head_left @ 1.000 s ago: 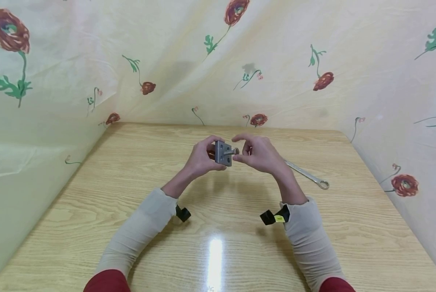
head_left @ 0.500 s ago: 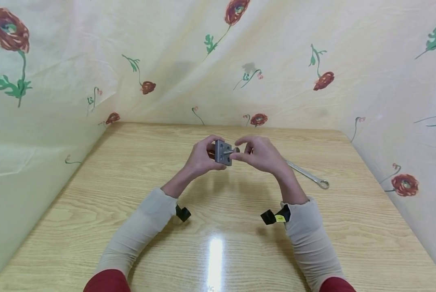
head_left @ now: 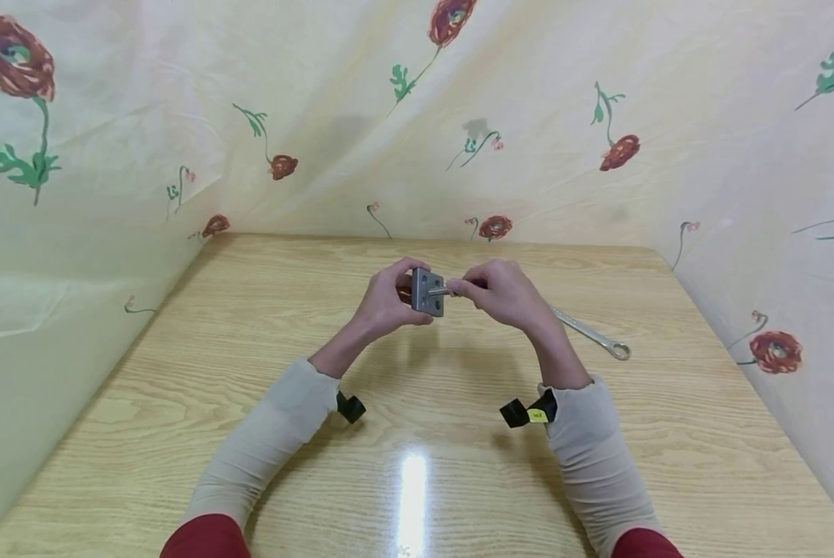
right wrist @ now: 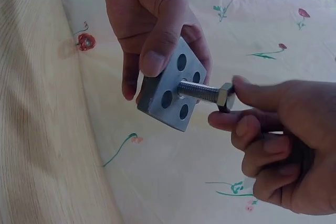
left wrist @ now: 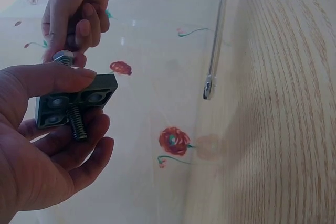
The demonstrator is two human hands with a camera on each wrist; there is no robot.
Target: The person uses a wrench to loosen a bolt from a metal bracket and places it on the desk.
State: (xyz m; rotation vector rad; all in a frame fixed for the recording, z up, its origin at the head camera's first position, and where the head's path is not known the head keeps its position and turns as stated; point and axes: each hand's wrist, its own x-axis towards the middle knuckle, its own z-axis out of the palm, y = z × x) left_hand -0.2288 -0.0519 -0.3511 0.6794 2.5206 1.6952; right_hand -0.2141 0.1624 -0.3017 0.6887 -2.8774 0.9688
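My left hand [head_left: 382, 301] grips a grey square metal block [right wrist: 157, 95] by its edges, above the table. Holes sit near the block's corners, and a hex bolt [right wrist: 202, 93] runs through its middle. In the left wrist view the bolt's threaded end [left wrist: 77, 124] sticks out of the block's other face. My right hand [head_left: 504, 294] pinches the hex head between thumb and index finger, its other fingers curled. A length of thread shows between head and block.
A combination wrench [head_left: 591, 333] lies on the wood-grain table [head_left: 249, 310], right of my right forearm. Flower-patterned cloth [head_left: 347, 139] hangs behind the table and along its sides. Dark wrist cameras [head_left: 515, 414] stick out from both sleeves.
The fingers of my right hand, spread around the bolt head a second ago, have closed in and now pinch it. My left hand and the block have hardly moved.
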